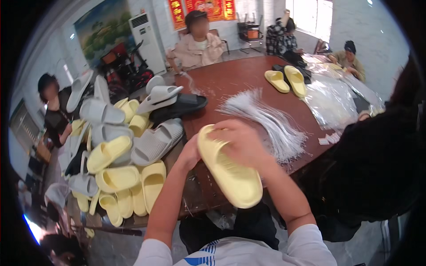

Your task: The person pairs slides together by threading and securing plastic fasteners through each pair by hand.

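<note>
Two hands are working one yellow slide sandal [230,170] over the brown tabletop [230,80]: right hand [242,142] closing over its top, left hand [191,153] bracing beneath; a firmer two-sided grip looks wise.

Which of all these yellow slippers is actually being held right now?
The yellow slipper at the near table edge, gripped by the left hand and right hand; the others lie piled or on the table.

Pale yellow foam slide sandal [230,170] being held above near edge of brown table, sole side facing up, ridged tread showing. Lying tilted, one end rising toward upper left, other end dropping lower right. Strap side hiding underneath, not visible.
</note>
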